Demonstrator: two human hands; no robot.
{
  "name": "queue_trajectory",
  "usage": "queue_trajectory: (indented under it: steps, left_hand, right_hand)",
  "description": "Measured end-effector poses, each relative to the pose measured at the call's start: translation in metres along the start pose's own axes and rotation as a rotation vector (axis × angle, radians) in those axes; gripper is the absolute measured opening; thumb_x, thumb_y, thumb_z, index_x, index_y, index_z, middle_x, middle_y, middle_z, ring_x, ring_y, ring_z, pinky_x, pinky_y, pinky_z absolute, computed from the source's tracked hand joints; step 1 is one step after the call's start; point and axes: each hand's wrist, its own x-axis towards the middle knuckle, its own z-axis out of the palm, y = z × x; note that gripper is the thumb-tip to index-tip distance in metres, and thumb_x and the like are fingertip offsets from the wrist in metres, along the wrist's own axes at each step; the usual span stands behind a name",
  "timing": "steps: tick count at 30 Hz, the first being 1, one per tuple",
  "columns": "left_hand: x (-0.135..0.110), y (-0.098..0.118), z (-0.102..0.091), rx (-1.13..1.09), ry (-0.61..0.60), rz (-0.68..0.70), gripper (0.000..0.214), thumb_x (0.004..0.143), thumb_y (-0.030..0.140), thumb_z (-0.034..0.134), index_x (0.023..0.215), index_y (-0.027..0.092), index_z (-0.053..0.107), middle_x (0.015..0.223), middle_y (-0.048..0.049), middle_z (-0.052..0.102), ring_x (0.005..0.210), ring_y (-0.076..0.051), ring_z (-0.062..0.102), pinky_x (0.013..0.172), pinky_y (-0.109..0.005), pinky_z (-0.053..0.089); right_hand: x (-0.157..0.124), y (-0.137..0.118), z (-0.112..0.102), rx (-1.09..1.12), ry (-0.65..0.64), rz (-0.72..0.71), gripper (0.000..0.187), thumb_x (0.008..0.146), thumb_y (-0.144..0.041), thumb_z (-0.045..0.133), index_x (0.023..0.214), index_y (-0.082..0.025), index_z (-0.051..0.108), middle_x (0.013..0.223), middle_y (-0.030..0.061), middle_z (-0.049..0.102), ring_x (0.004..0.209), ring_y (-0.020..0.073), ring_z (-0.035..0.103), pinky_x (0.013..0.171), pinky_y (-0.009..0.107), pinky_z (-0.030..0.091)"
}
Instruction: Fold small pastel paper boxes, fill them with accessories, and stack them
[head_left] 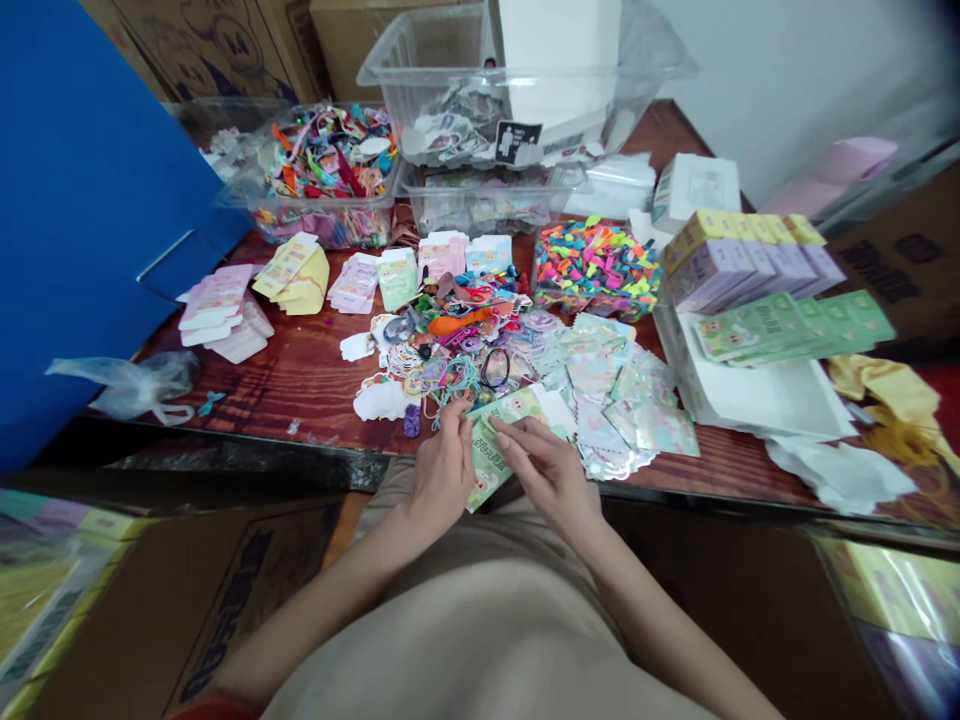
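Fingers of the left hand (446, 455) and right hand (544, 470) closed on a green printed card (486, 468), one hand at each side, probably for steadying the card against slipping. Card position: central along the near edge of the wooden desk (300, 385), lower end overhanging that edge. Directly behind: a loose heap of stickers and elastic bands (442, 360). Just to the right: pastel foil-edged sticker sheets (622, 420).

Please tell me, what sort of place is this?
Probably a small packing workshop: stacked printed boxes, a clear bin of colourful trinkets, and cardboard cartons, with a green printed card between the left hand and right hand.
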Motion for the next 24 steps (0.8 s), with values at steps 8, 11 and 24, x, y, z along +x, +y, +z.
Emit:
queue_trajectory:
  steps: [8, 11, 24]
  left_hand:
    - [-0.001, -0.001, 0.002, 0.042, -0.028, -0.004, 0.025, 0.101, 0.030, 0.029, 0.120, 0.020, 0.044, 0.092, -0.0086, 0.069, 0.078, -0.022, 0.070, 0.066, -0.030, 0.050]
    - [-0.001, -0.001, 0.002, 0.029, -0.027, 0.012, 0.026, 0.101, 0.028, 0.028, 0.121, 0.019, 0.042, 0.091, -0.0091, 0.069, 0.080, -0.023, 0.070, 0.068, -0.031, 0.050]
    - [0.006, 0.005, 0.005, -0.018, 0.002, 0.028, 0.031, 0.101, 0.030, 0.030, 0.124, 0.018, 0.046, 0.095, -0.0106, 0.070, 0.081, -0.023, 0.070, 0.068, -0.032, 0.052]
  right_hand:
    - [0.006, 0.003, -0.005, 0.209, 0.045, 0.193, 0.027, 0.080, -0.043, 0.074, 0.100, -0.027, 0.080, 0.088, 0.0035, 0.073, 0.080, 0.0202, 0.061, 0.076, 0.034, 0.050]
    - [0.007, 0.005, -0.009, 0.269, 0.017, 0.245, 0.025, 0.075, -0.041, 0.078, 0.096, -0.029, 0.081, 0.085, 0.0023, 0.075, 0.079, 0.0196, 0.063, 0.076, 0.034, 0.051]
    - [0.002, 0.004, -0.017, 0.258, -0.028, 0.161, 0.028, 0.086, -0.046, 0.068, 0.105, -0.029, 0.079, 0.081, 0.0018, 0.066, 0.079, 0.0175, 0.055, 0.075, 0.032, 0.046]
